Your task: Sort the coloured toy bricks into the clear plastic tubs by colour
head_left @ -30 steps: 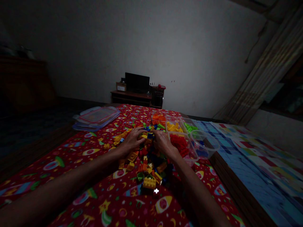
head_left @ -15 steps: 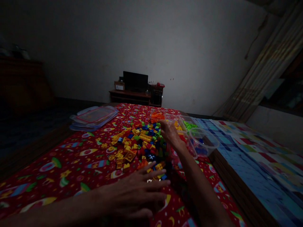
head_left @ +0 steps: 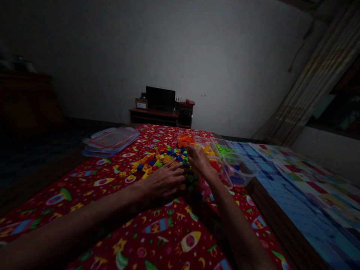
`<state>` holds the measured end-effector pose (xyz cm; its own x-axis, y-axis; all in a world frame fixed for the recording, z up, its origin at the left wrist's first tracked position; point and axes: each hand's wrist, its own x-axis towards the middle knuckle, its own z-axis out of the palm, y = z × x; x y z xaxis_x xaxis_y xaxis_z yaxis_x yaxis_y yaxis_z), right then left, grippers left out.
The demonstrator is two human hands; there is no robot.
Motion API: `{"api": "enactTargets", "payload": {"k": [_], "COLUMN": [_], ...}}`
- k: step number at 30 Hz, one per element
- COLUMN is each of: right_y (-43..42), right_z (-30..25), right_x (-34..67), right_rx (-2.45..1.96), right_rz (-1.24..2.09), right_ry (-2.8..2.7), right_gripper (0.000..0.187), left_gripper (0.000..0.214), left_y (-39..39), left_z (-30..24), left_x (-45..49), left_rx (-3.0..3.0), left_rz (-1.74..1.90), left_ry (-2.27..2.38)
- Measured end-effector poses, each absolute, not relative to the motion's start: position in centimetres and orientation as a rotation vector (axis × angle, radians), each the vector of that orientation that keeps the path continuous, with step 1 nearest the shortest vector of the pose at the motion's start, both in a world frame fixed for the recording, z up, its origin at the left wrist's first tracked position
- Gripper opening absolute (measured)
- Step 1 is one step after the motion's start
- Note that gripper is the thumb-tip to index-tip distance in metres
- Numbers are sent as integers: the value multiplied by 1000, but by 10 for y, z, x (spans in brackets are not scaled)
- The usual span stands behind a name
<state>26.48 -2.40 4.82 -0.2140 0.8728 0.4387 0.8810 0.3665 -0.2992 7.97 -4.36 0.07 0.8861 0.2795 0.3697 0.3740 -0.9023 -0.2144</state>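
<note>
A pile of toy building bricks in yellow, blue, red, green and orange lies on a red patterned cloth. My left hand rests palm down on the near side of the pile, its fingers stretched and spread, covering many bricks. At the pile's right edge my right hand has its fingers curled together, pointing down; whatever is between them is hidden. Just beyond and right of that hand stand clear containers with orange bricks, yellow bricks, green bricks and red bricks.
A round clear tub with blue bricks stands at the right, near the wooden edge. Stacked clear lids lie at the far left of the cloth. Beyond are a dark monitor on a desk and blue checked bedding to the right.
My left hand has moved forward from the near edge onto the pile, and bricks at its near side have shifted away. My right hand has moved slightly left and lower, fingers still curled.
</note>
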Motion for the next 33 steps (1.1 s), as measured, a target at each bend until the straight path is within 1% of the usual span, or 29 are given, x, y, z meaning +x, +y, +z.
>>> {"api": "enactTargets", "payload": {"k": [5,10,14,17,19,23,25,28,31,33], "right_y": [-26,-25,-23,-22,-23,-25,-26,-25,-25,-25], "right_z": [49,42,27,18,16,18,19,20,25,30], "right_x": [264,263,257,249,245,241,243,248,253,256], "right_rx": [-1538,-1487,-1345,-1231,-1237,-1392,-1430,-1301,-1157,-1155], "right_rz": [30,62,46,1,-23,-63,-83,-75,-43,-48], "right_ry": [-2142,-2270,-2346,-2440,-2519,-2558,-2516,-2440,-2327,-2237], "right_gripper": [38,45,49,50,44,23,19,13,11,9], "left_gripper": [28,35,34,35,38,49,53,56,54,49], "left_y": [-8,31,41,39,37,32,31,30,31,30], "left_z": [16,28,32,29,26,28,31,33,28,22], "left_x": [74,60,39,22,15,9,6,0,-2,0], "left_rx": [-2810,-2921,-2885,-2817,-2862,-3024,-3068,-3101,-3073,-3034], "left_rz": [-653,-829,-1015,-1033,-963,-769,-750,-781,-803,-805], "left_ry": [-831,-1178,-1430,-1550,-1571,-1577,-1639,-1743,-1746,-1683]}}
